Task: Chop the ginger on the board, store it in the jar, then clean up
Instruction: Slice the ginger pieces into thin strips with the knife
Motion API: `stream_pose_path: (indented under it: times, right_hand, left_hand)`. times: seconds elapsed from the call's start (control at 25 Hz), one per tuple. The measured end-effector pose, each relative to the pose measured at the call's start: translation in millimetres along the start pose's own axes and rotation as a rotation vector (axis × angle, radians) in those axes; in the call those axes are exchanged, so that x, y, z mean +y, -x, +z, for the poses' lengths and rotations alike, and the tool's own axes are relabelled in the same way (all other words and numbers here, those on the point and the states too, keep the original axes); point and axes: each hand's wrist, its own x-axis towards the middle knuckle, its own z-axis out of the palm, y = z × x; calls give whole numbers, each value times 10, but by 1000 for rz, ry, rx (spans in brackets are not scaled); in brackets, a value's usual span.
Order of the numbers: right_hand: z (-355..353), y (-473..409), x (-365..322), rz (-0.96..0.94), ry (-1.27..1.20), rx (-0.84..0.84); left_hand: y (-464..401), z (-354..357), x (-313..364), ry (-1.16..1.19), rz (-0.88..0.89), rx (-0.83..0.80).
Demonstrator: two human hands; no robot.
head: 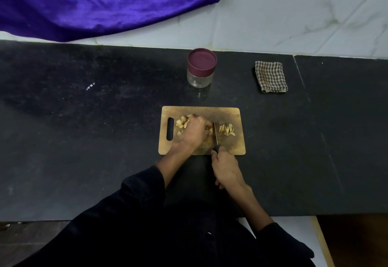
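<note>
You're mid-chop: left hand (194, 129) curled over the ginger (182, 122), apparently pinning it; right hand (225, 167) grips the knife (214, 135). Next, slice on leftward.

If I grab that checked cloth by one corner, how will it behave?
The folded brown-and-white checked cloth would probably go limp and unfold, since it lies in soft layers. It looks thin, so likely light. It should slide rather than roll on the black stone counter.

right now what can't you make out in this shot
Head view only:
- Ginger under the left hand: hidden by the hand.
- Knife handle: mostly covered by the right hand.
- Jar contents: too small; lid blocks the top.
- Purple cloth: cut off by the frame's top and left edges.
</note>
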Motion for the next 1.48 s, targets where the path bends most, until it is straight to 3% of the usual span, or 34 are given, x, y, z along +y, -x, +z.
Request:
stream_pose_path:
  times: [0.44, 0.64, 0.92, 1.48]
  right_hand:
    - [35, -59, -73, 63, -3, -38]
    - [168, -8, 73, 10, 160, -31]
    - [93, -28, 167, 23, 59, 78]
    - [68, -32, 21, -45, 22, 34]
  left_hand:
    - [1, 53, -29, 3, -17, 29]
    - [37, 53, 13, 51, -21, 49]
    - [61, 57, 10, 10, -13, 39]
    - [43, 18, -7, 21, -28, 36]
